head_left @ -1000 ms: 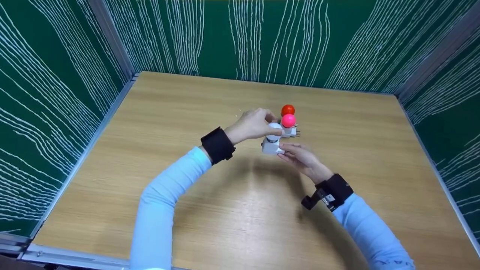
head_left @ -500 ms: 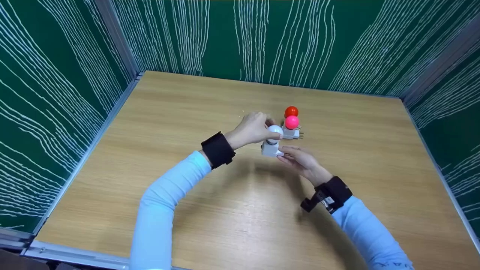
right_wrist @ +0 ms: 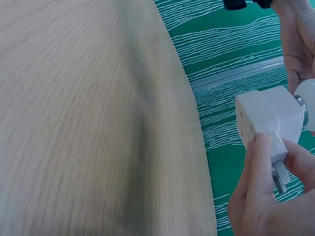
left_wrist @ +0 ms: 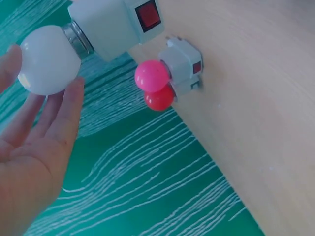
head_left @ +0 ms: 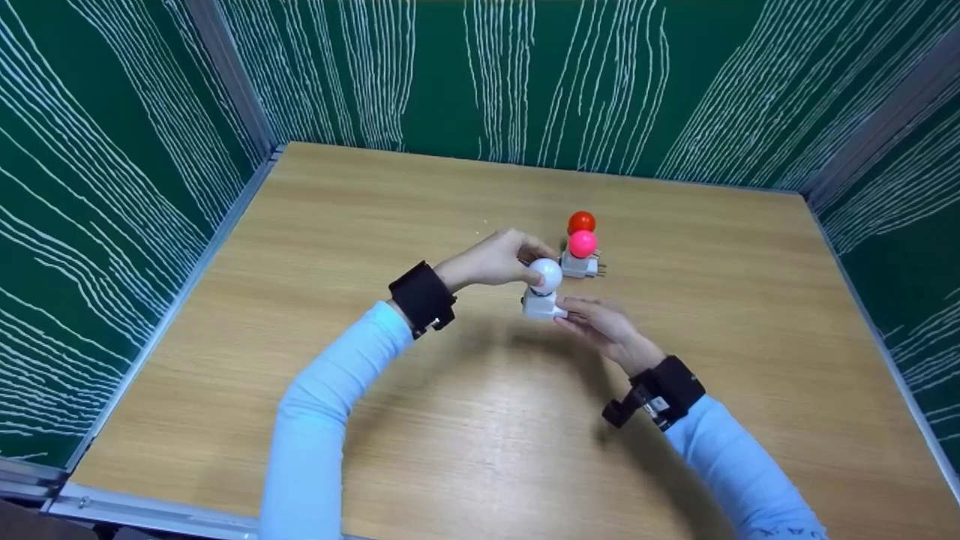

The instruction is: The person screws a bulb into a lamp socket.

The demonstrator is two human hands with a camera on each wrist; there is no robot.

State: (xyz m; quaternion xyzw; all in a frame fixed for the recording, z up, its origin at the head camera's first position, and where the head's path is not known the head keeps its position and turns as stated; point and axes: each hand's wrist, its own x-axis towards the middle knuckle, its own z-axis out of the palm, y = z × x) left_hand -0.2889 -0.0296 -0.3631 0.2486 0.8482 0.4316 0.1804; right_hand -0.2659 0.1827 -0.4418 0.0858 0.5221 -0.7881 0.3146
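The head view is showing both hands working close together over the tabletop (head_left: 450, 450), on one white bulb and its holder. The left hand (head_left: 491, 260) is gripping the white bulb (left_wrist: 49, 60), thumb on one side and fingers on the other. The right hand (head_left: 602, 326) is pinching the white plug-in lamp holder (right_wrist: 275, 115) by its plug end, between thumb and fingers, with metal pins (right_wrist: 280, 174) sticking out beside them. The bulb's metal screw base (left_wrist: 78, 39) is showing at the mouth of this holder; how deep it is sitting, the views are not telling. The holder is carrying a red switch (left_wrist: 148, 15) on one face and slots in another. Just beyond, a second white lamp holder (left_wrist: 181, 61) is resting on the tabletop, containing a pink bulb (left_wrist: 151, 76), its pins pointing rightward in the head view. A red bulb (left_wrist: 159, 98) is standing right behind the pink one, its own holder mostly hidden. Green walls (head_left: 435, 97) with wavy white lines are enclosing the tabletop.
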